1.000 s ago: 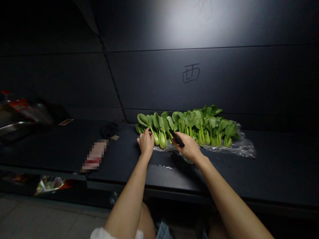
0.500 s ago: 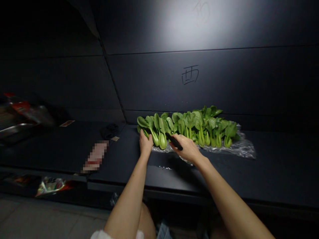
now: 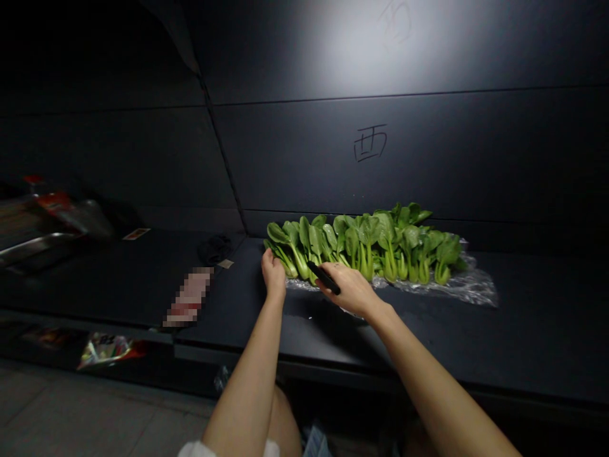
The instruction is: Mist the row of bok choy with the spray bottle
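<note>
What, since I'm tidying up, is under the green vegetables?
Clear plastic shows along the near edge and right end of the green vegetables, on the dark shelf; whatever they cover is hidden.

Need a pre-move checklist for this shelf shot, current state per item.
1. Left hand at the left end of the leafy greens: ok.
2. Left hand's grip on the greens: cannot tell, fingers partly hidden.
3. Black object held in the right hand: ok.
4. Greens in a row, leaves toward the back panel, stem ends toward the person: ok.
5. Plastic film lying smooth: not ok, crumpled at the right end.
6. Underside of the black object visible: cannot tell, right hand covers it.
</note>
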`<state>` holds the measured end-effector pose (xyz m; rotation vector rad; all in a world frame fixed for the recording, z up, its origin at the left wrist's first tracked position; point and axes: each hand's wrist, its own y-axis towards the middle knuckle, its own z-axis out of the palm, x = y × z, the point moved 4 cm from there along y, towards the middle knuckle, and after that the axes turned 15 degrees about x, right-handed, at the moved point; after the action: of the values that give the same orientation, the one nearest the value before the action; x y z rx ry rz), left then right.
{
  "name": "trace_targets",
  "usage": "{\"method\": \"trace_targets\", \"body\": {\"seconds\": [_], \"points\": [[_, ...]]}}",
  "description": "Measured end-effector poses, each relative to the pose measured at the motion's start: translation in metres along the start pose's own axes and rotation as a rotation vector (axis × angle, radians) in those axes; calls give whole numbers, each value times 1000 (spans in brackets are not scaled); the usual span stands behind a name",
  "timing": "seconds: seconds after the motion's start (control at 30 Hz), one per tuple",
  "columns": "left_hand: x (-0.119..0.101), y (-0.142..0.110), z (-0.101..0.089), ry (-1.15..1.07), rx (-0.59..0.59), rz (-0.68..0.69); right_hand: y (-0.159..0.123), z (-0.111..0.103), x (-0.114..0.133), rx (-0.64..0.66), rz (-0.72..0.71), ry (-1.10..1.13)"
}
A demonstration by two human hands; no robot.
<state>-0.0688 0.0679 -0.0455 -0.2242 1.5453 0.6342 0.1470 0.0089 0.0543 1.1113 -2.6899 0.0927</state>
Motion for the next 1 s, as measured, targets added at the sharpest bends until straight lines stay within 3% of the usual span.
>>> {"method": "trace_targets", "body": {"seconds": [0.27, 0.67, 0.8, 1.0], "points": [[16, 2, -11, -161, -64, -144, 3, 3, 13, 54, -32, -48], [9, 0, -4, -206, 0, -130, 3, 6, 15, 54, -45, -87], [5, -1, -3, -140, -12, -106, 0, 4, 14, 41, -38, -76], [-11, -4, -2, 154, -28, -9, -6, 2, -4, -27, 75, -34]]}}
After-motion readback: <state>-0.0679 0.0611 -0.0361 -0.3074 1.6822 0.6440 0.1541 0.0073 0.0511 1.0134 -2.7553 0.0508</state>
